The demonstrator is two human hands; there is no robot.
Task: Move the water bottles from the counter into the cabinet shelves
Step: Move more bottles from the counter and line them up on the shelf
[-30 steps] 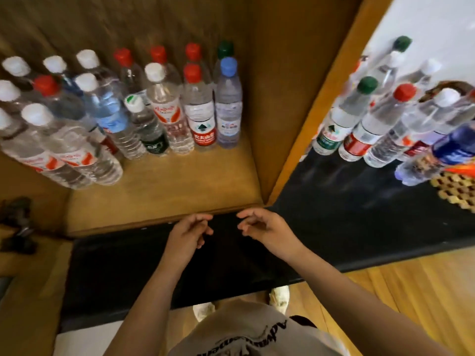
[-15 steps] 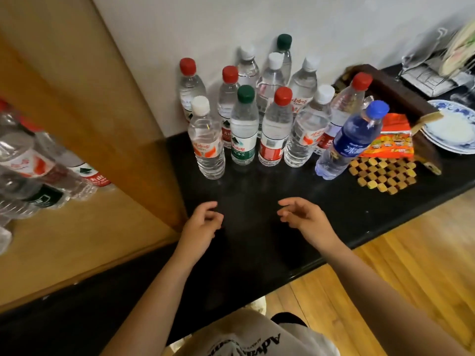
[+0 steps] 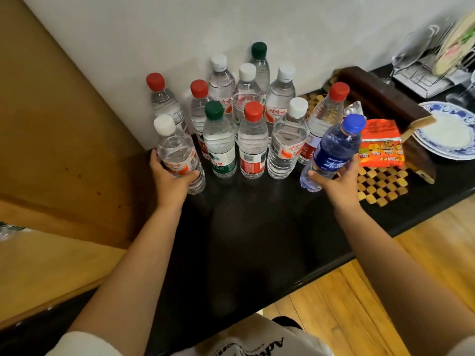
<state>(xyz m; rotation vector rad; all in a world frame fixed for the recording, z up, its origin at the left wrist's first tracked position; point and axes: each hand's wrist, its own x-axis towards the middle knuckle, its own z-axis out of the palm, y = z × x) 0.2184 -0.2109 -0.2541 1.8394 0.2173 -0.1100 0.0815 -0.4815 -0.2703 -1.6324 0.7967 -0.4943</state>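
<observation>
Twelve water bottles stand clustered on a black counter (image 3: 257, 227) against a white wall, caps up. The left hand (image 3: 171, 176) wraps a white-capped bottle (image 3: 177, 155) at the cluster's left front; it stands nearly upright, cap leaning slightly left. The right hand (image 3: 334, 179) grips a blue bottle (image 3: 331, 152) at the right front, tilted with its cap up and to the right. Both arms reach forward, well apart. Bare counter lies between the arms, up to its front edge. A wooden cabinet (image 3: 64, 150) wall rises just left of the left hand. A woven mat (image 3: 380, 183) and an orange packet (image 3: 380, 145) sit just right of the blue bottle.
</observation>
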